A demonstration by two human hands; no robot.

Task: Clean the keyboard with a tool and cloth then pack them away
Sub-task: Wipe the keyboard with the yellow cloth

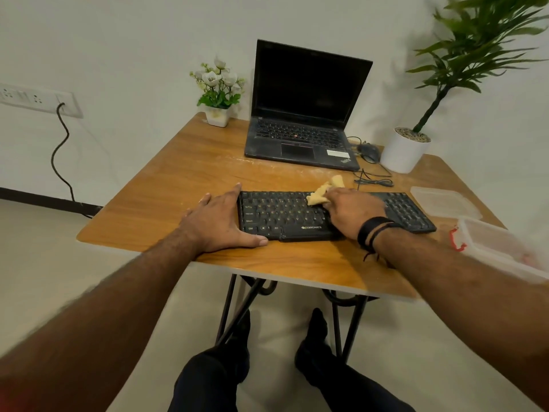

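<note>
Head view: right hand (352, 211) grips a crumpled yellow cloth (325, 191) on the flat black keyboard (285, 217); left hand (221, 223), fingers straight, braces its edge on the wooden table (184, 168).

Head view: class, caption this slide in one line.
Left hand steadies keyboard; right hand wipes with cloth.

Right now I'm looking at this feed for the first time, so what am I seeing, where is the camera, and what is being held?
There is no machine here: a person wears one wide camera on the head, looking down at their own arms. The left hand lies flat on the table, steadying the left end of the black keyboard. The right hand grips a yellow cloth and presses it on the keys. Behind sit an open laptop, a mouse, a flower pot and a larger plant. At the right are a clear plastic box and its lid.
</note>
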